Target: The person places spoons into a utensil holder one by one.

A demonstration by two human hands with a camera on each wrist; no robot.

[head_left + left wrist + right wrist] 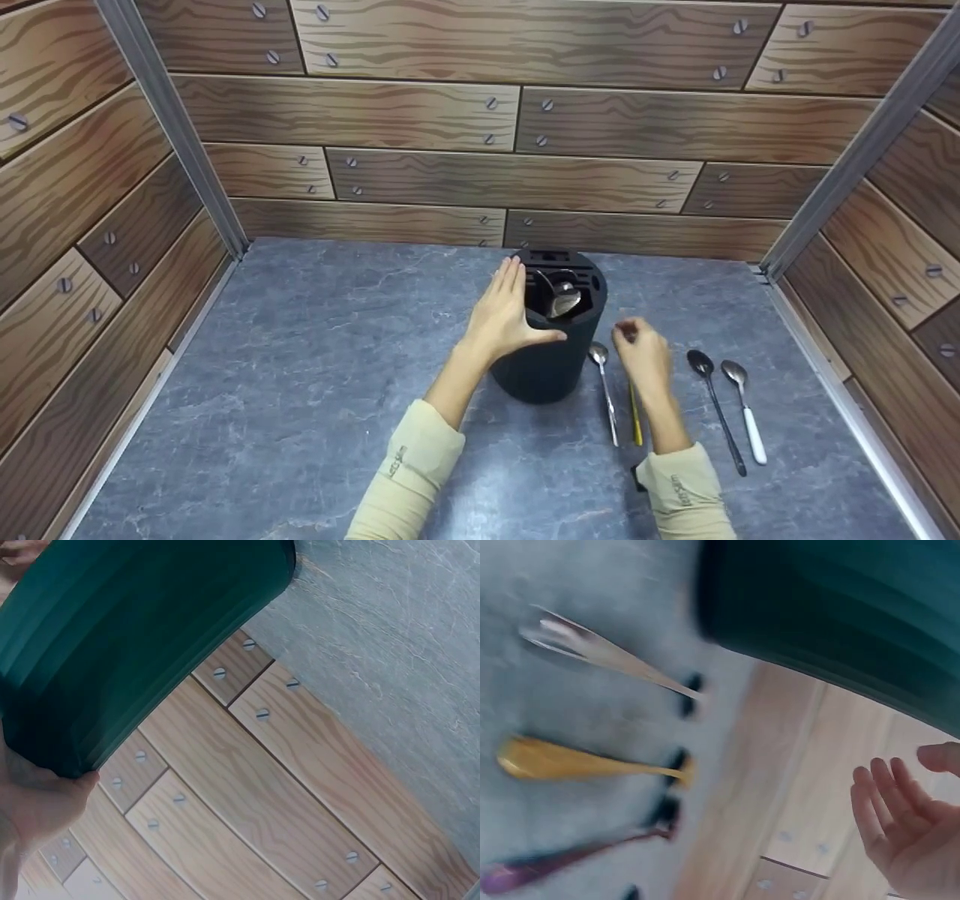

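A dark green utensil holder (541, 369) with a black slotted top stands upright on the table, with metal spoons (565, 302) in its opening. My left hand (498, 319) rests against its upper left side, fingers straight along the rim and thumb spread across the front. To the right of the holder my right hand (646, 358) hovers over the spoons; the right wrist view shows its fingers loosely bent and holding nothing. Nearest the holder lies a silver spoon (605, 390), then a golden spoon (585, 761), partly hidden by the right hand in the head view.
Farther right lie a black spoon (718, 415) and a white-handled spoon (751, 427). A purple-looking utensil (570, 862) shows blurred in the right wrist view. Wood-patterned walls (420, 116) with metal corner strips enclose the grey marbled table (315, 375).
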